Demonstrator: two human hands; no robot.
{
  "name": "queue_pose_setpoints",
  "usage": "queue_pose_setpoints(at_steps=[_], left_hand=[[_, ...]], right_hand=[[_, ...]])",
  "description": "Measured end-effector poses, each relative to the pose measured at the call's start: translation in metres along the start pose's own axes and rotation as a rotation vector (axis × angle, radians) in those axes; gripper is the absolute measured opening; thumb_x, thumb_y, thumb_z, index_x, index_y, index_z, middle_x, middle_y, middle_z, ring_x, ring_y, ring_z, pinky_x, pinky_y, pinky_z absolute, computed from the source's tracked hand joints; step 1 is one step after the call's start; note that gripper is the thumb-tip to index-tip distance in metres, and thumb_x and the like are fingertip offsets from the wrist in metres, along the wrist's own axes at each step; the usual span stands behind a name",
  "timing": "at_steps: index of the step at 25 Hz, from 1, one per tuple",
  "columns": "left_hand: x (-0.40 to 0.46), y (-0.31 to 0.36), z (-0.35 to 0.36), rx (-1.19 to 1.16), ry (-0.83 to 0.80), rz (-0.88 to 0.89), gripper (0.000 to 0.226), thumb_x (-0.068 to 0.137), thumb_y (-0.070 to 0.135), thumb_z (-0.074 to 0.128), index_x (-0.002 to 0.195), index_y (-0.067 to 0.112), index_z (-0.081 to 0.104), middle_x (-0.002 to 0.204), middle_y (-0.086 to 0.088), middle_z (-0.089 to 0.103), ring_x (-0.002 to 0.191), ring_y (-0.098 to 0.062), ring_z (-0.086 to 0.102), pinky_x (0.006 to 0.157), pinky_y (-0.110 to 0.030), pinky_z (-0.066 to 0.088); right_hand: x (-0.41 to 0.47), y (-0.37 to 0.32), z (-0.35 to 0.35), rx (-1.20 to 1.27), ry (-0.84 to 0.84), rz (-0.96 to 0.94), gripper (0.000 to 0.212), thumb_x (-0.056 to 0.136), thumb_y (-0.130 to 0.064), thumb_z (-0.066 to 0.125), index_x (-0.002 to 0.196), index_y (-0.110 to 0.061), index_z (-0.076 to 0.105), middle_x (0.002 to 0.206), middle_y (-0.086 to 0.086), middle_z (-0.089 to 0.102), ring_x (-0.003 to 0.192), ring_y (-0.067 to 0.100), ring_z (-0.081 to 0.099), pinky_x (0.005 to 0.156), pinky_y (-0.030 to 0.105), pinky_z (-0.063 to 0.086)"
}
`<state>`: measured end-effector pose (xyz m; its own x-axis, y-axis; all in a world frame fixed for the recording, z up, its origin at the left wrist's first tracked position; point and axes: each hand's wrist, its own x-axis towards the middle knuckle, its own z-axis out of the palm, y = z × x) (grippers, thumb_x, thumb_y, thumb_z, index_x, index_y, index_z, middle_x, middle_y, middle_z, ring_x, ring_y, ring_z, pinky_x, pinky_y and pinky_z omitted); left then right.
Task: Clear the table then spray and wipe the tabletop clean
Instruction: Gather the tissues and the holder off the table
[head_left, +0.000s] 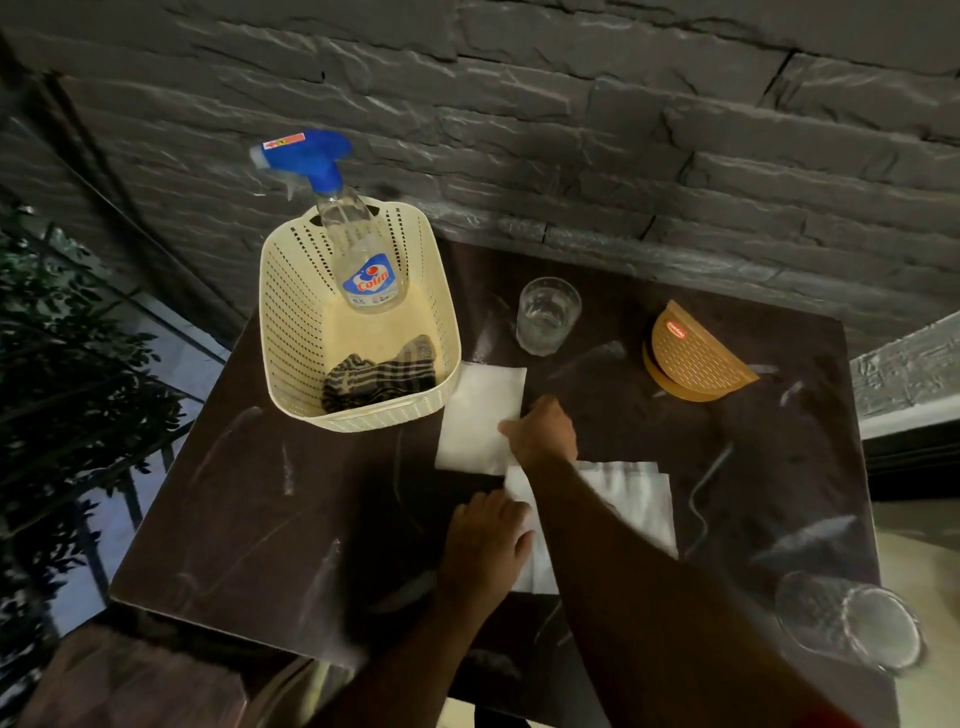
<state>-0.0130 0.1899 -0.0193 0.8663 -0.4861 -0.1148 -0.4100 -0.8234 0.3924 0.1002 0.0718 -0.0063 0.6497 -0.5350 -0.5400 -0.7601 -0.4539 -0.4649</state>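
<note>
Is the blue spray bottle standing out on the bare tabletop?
No, the spray bottle leans inside the cream basket, beside a checked cloth.

You face a glossy dark marble-look tabletop (291, 499). On it sit a cream perforated plastic basket (291, 332) holding a checked woven cloth (379, 376), matt white paper napkins (480, 410), and a clear ribbed glass tumbler (546, 314).
</note>
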Motion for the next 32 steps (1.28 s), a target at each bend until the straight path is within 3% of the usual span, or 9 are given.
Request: queue_pose_setpoints(at_steps=[5, 7, 10, 14, 19, 22, 25, 28, 32], left_hand=[[-0.006, 0.009, 0.009, 0.031, -0.092, 0.017, 0.037, 0.088, 0.036, 0.06, 0.124, 0.029, 0.054, 0.124, 0.003, 0.053, 0.103, -0.015, 0.053, 0.083, -0.03, 0.048], [-0.004, 0.011, 0.009, 0.039, -0.117, -0.007, 0.037, 0.092, 0.036, 0.055, 0.128, 0.029, 0.05, 0.129, 0.003, 0.049, 0.109, -0.015, 0.049, 0.088, -0.03, 0.046], [0.005, 0.011, 0.001, -0.049, -0.062, -0.214, 0.037, 0.089, 0.038, 0.061, 0.122, 0.024, 0.055, 0.124, -0.001, 0.052, 0.109, -0.018, 0.053, 0.086, -0.028, 0.049], [0.02, 0.019, -0.01, -0.183, -0.012, -0.557, 0.049, 0.08, 0.041, 0.073, 0.12, 0.018, 0.058, 0.122, -0.007, 0.055, 0.109, -0.025, 0.057, 0.084, -0.033, 0.048], [0.03, 0.036, -0.003, -0.16, -0.086, -0.689, 0.048, 0.079, 0.039, 0.075, 0.117, 0.016, 0.056, 0.118, -0.006, 0.06, 0.106, -0.024, 0.061, 0.08, -0.034, 0.052], [0.036, 0.036, 0.0, -0.239, -0.082, -0.691, 0.033, 0.08, 0.028, 0.072, 0.107, 0.014, 0.061, 0.112, -0.007, 0.062, 0.1, -0.026, 0.063, 0.077, -0.036, 0.053], [0.043, 0.033, -0.002, -0.201, -0.134, -0.678, 0.023, 0.081, 0.026, 0.065, 0.101, 0.014, 0.067, 0.109, -0.008, 0.062, 0.097, -0.028, 0.062, 0.076, -0.038, 0.052], [0.043, 0.033, -0.006, -0.258, -0.133, -0.666, 0.019, 0.083, 0.025, 0.063, 0.099, 0.015, 0.068, 0.104, -0.007, 0.065, 0.094, -0.026, 0.063, 0.074, -0.037, 0.052], [0.04, 0.032, -0.015, -0.392, -0.144, -0.695, 0.02, 0.084, 0.023, 0.063, 0.102, 0.015, 0.058, 0.102, -0.005, 0.064, 0.093, -0.026, 0.062, 0.067, -0.033, 0.044]], right_hand=[[0.002, -0.021, -0.027, 0.341, -0.197, -0.107, 0.003, 0.079, -0.014, 0.069, 0.077, -0.013, 0.067, 0.103, 0.019, 0.069, 0.099, 0.035, 0.065, 0.088, 0.047, 0.055], [-0.004, -0.021, -0.058, 0.451, -0.235, -0.169, 0.012, 0.081, -0.013, 0.067, 0.073, -0.019, 0.06, 0.096, 0.013, 0.066, 0.09, 0.029, 0.064, 0.078, 0.044, 0.056], [-0.008, 0.014, -0.102, 0.616, -0.321, -0.167, 0.012, 0.082, -0.013, 0.068, 0.076, -0.019, 0.06, 0.086, 0.009, 0.065, 0.078, 0.025, 0.062, 0.066, 0.036, 0.053], [-0.019, 0.089, -0.114, 0.676, -0.222, 0.037, 0.01, 0.08, -0.006, 0.069, 0.08, -0.014, 0.062, 0.087, 0.015, 0.068, 0.078, 0.033, 0.065, 0.069, 0.045, 0.056], [-0.043, 0.137, -0.107, 0.624, -0.017, 0.171, 0.008, 0.084, -0.009, 0.068, 0.081, -0.016, 0.066, 0.089, 0.007, 0.07, 0.084, 0.028, 0.069, 0.065, 0.04, 0.058], [-0.053, 0.14, -0.132, 0.498, 0.321, 0.047, 0.007, 0.085, -0.017, 0.066, 0.078, -0.019, 0.066, 0.076, -0.003, 0.067, 0.079, 0.026, 0.068, 0.073, 0.041, 0.058], [-0.07, 0.145, -0.15, 0.136, 0.548, -0.174, 0.013, 0.085, -0.022, 0.062, 0.095, -0.018, 0.069, 0.089, 0.002, 0.07, 0.078, 0.022, 0.066, 0.07, 0.036, 0.055], [-0.089, 0.145, -0.113, -0.224, 0.377, -0.258, 0.028, 0.084, -0.024, 0.058, 0.112, -0.022, 0.06, 0.101, 0.003, 0.07, 0.081, 0.026, 0.066, 0.067, 0.033, 0.053], [-0.102, 0.149, -0.059, -0.295, 0.114, -0.189, 0.03, 0.087, -0.024, 0.052, 0.117, -0.021, 0.052, 0.108, 0.003, 0.067, 0.092, 0.028, 0.065, 0.074, 0.036, 0.053]])
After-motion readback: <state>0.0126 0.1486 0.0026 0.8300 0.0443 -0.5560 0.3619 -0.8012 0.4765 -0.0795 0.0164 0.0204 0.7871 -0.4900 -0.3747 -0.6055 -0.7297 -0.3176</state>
